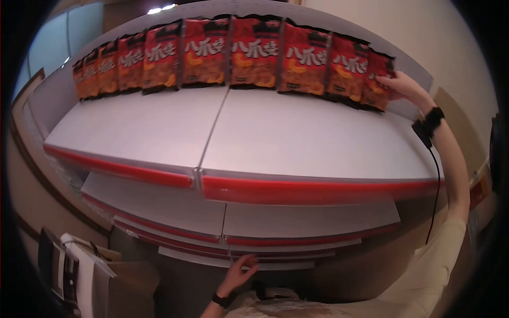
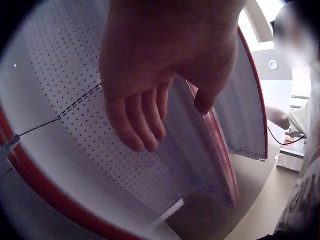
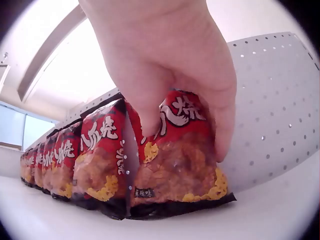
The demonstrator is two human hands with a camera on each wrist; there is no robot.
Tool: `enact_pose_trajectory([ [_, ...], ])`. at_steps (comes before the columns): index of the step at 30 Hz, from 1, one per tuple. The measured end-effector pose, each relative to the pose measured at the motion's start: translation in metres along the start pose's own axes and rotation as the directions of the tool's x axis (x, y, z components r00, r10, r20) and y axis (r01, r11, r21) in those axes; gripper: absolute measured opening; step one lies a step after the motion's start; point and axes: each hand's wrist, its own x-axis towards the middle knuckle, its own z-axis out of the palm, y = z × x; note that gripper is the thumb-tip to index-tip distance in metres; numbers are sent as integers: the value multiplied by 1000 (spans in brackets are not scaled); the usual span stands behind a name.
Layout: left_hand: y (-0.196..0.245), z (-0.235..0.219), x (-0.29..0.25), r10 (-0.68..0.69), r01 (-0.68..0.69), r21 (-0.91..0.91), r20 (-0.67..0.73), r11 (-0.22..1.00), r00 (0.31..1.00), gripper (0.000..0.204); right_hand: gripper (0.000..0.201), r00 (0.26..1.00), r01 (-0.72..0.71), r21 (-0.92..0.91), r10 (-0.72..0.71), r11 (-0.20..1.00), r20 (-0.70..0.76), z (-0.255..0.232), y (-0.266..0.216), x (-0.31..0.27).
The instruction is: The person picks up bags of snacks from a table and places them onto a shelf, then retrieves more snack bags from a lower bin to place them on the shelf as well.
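A row of red snack bags stands upright along the back of the top white shelf. At the row's right end, my right hand grips the last snack bag from above. Its thumb lies on the printed front and its fingers curl round the far edge. That bag's black bottom seam rests on the shelf, close beside the neighbouring bag. My left hand hangs low in front of the lower shelves, fingers loosely bent, with nothing in it.
Red strips edge the shelf fronts, and lower shelves sit beneath. A perforated back panel rises behind the bags. A cable trails from the right wrist camera. Boxy items stand at the lower left.
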Motion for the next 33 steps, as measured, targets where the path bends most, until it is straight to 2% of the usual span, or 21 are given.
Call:
enact_pose_trajectory([
  [1, 3, 0, 0, 1, -1, 18, 22, 1000, 1000, 41, 60, 998, -62, -76, 63, 995, 15, -5, -6, -1],
  [3, 1, -1, 1, 14, -14, 23, 26, 1000, 1000, 39, 67, 995, -92, -122, 86, 988, -46, -8, -14, -15],
  [5, 0, -6, 4, 32, -33, 32, 53, 999, 998, 38, 70, 990, -141, -168, 136, 976, -42, -22, -19, -20],
  [7, 0, -11, 6, 36, -41, 56, 98, 998, 995, 35, 69, 976, -172, -119, 153, 978, -154, -31, -24, -33],
  [10, -1, -16, 11, 33, -39, 67, 93, 997, 995, 35, 64, 972, -131, -115, 106, 985, -208, -53, -34, -51],
  [14, -1, -28, 23, 76, -77, -7, 192, 997, 978, 35, 52, 980, -133, -69, 121, 989, -157, -87, -48, -84],
  [15, 0, -32, 25, 104, -108, 6, 206, 994, 973, 35, 52, 971, -176, -75, 161, 982, -177, -89, -55, -99],
  [17, 2, -44, 28, 128, -135, 7, 270, 991, 954, 34, 47, 962, -102, -46, 87, 994, -260, -89, -66, -129],
  [18, 5, -49, 28, 132, -139, 2, 292, 990, 947, 33, 44, 968, -70, 18, 73, 997, -240, -93, -67, -146],
  [19, 8, -55, 27, 133, -138, -4, 313, 990, 941, 32, 44, 961, -114, 6, 112, 993, -253, -86, -74, -165],
  [20, 13, -64, 26, 63, -72, 12, 368, 997, 928, 28, 44, 951, -71, 63, 86, 996, -296, -75, -81, -187],
  [21, 9, -72, 24, 66, -81, 18, 408, 997, 910, 28, 44, 937, -22, 117, 62, 993, -345, -60, -90, -210],
  [22, 8, -81, 21, 78, -86, -2, 433, 996, 898, 28, 44, 925, -66, 112, 103, 991, -366, -44, -95, -233],
  [24, 4, -96, 19, 103, -101, -33, 520, 994, 848, 29, 45, 930, 104, 105, -59, 989, -364, 1, -99, -282],
  [25, -2, -103, 15, 80, -103, 14, 531, 995, 843, 27, 41, 901, -11, 165, 81, 986, -426, 32, -107, -306],
  [26, -8, -108, 14, 66, -119, 61, 551, 991, 832, 26, 36, 913, 5, 100, 36, 995, -407, 63, -109, -330],
  [27, -13, -110, 13, 96, -158, 45, 618, 986, 780, 26, 32, 900, -40, 71, 67, 997, -430, 94, -110, -353],
  [29, -26, -118, 6, -30, -34, 89, 627, 995, 779, 23, 26, 915, -158, 148, 201, 976, -349, 152, -97, -402],
  [30, -34, -119, 5, -14, -64, 95, 655, 993, 756, 23, 26, 885, -220, 302, 320, 927, -339, 187, -89, -425],
  [32, -38, -119, 5, 11, -130, 118, 700, 984, 714, 22, 27, 828, -401, 374, 505, 837, -243, 257, -54, -472],
  [33, -35, -117, 5, 24, -155, 111, 734, 982, 679, 22, 28, 809, -435, 397, 544, 808, -222, 294, -29, -501],
])
